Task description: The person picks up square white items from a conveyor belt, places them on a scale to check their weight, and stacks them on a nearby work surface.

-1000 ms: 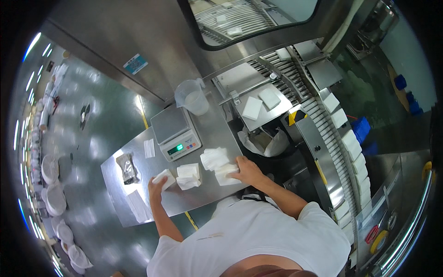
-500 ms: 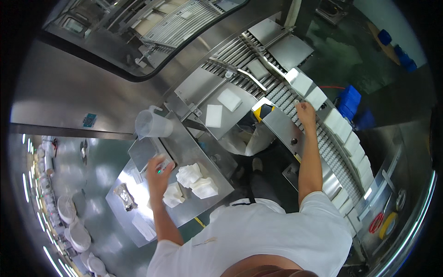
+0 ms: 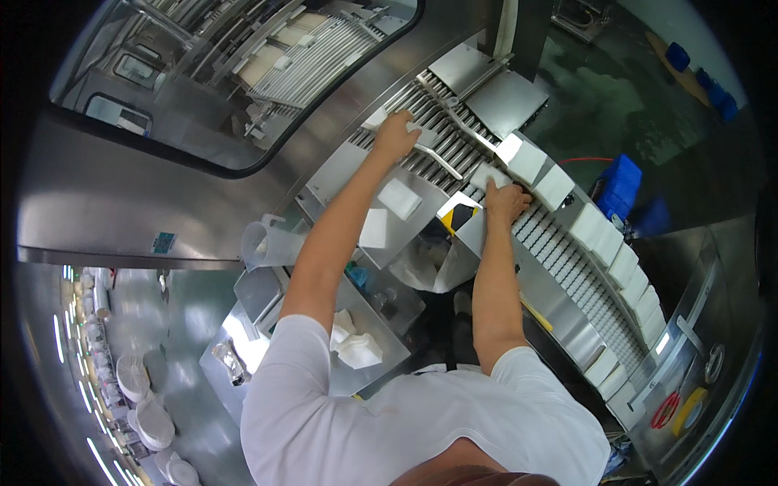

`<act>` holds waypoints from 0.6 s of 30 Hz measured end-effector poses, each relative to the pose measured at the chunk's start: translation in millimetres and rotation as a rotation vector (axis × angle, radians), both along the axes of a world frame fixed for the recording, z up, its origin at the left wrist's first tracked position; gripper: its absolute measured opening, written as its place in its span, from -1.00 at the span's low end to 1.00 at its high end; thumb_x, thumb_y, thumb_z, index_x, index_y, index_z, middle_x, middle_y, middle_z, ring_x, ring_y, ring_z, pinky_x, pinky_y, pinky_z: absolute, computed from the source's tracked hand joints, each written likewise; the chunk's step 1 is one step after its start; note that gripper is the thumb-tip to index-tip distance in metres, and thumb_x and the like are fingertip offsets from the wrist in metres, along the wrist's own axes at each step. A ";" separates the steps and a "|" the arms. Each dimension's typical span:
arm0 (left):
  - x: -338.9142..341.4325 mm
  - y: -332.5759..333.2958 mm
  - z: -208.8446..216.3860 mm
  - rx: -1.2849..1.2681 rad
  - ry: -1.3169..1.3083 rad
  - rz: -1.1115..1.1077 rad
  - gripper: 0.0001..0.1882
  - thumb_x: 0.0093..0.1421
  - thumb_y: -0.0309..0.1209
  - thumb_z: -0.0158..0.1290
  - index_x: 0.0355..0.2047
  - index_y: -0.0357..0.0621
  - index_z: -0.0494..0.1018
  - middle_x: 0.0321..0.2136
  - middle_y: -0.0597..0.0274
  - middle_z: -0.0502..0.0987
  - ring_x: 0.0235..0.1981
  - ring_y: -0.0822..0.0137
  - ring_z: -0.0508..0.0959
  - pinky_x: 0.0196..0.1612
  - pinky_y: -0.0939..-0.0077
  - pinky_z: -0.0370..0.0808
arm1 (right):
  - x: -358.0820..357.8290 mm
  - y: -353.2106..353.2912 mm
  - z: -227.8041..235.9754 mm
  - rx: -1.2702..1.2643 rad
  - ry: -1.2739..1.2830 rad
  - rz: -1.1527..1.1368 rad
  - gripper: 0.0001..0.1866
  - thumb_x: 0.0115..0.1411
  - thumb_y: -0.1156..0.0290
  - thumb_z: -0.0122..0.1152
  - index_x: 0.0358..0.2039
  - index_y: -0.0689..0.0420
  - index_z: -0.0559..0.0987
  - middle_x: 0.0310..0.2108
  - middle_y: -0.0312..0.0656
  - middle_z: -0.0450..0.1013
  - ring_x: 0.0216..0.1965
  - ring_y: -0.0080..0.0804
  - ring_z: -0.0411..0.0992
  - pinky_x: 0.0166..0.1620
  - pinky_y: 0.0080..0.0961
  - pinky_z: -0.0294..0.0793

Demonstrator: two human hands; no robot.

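Observation:
My left hand (image 3: 395, 136) reaches over the roller conveyor (image 3: 444, 130). Its fingers are bent round a white block (image 3: 422, 134), which the hand partly covers. On the other side of that hand lies a second white block (image 3: 374, 119). My right hand (image 3: 506, 202) is at the start of the white-linked conveyor belt (image 3: 559, 259). It grips another white block (image 3: 488, 173) with the thumb on its near side, while the fingers hide the rest. On the steel plate below my left forearm lie two white blocks, one farther (image 3: 399, 198) and one nearer (image 3: 374, 228).
White blocks (image 3: 596, 233) line the belt's outer rail. A clear plastic jug (image 3: 266, 243), crumpled white cloths (image 3: 356, 348) and a foil-like packet (image 3: 228, 363) sit on the left bench. Red scissors (image 3: 666, 410) and yellow tape (image 3: 690, 411) lie at right. A machine window (image 3: 243, 73) is at upper left.
My left hand has left the bench, where it was by a small device, and reached up to the roller conveyor. My right hand has moved left along the belt onto a white block.

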State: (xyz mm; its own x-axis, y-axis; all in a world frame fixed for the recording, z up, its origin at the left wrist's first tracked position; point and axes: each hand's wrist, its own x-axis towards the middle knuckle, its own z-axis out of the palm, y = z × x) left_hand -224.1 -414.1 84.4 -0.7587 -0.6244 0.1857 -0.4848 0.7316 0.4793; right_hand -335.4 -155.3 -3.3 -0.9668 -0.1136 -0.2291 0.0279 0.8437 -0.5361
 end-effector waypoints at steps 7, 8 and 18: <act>-87.7 15.7 -69.6 0.079 -0.570 -0.134 -0.29 -0.19 -0.10 0.47 -0.11 -0.30 0.50 -0.05 -0.23 0.54 0.03 -0.06 0.55 0.10 0.17 0.52 | -1.6 62.6 0.8 -0.105 0.085 -0.031 -0.35 0.02 0.23 0.46 -0.11 0.52 0.42 -0.07 0.37 0.39 0.01 0.29 0.39 0.08 -0.09 0.46; -94.9 25.6 -73.5 0.072 -0.589 -0.183 -0.25 -0.23 -0.09 0.49 -0.10 -0.30 0.50 -0.02 -0.23 0.53 0.05 -0.05 0.55 0.11 0.17 0.52 | -2.1 80.9 -0.9 -0.123 0.122 -0.043 -0.40 0.01 0.25 0.46 -0.15 0.49 0.43 -0.10 0.34 0.42 -0.03 0.26 0.42 0.06 -0.10 0.47; -91.5 174.0 -66.7 0.139 -0.354 -0.490 -0.27 -0.36 -0.01 0.51 -0.19 -0.18 0.63 -0.17 -0.12 0.62 -0.09 -0.06 0.61 -0.02 0.16 0.55 | -41.7 270.7 -57.3 -0.360 -0.070 -0.107 -0.42 -0.02 0.24 0.51 -0.10 0.37 0.51 -0.19 -0.02 0.53 -0.28 -0.25 0.51 -0.23 -0.33 0.52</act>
State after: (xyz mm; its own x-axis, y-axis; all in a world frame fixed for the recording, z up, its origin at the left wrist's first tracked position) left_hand -315.6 -240.2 17.7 -0.9640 -0.1881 -0.1881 -0.2555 0.8516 0.4578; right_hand -377.1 115.4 -60.6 -0.9609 -0.0982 -0.2588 0.1527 0.5919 -0.7914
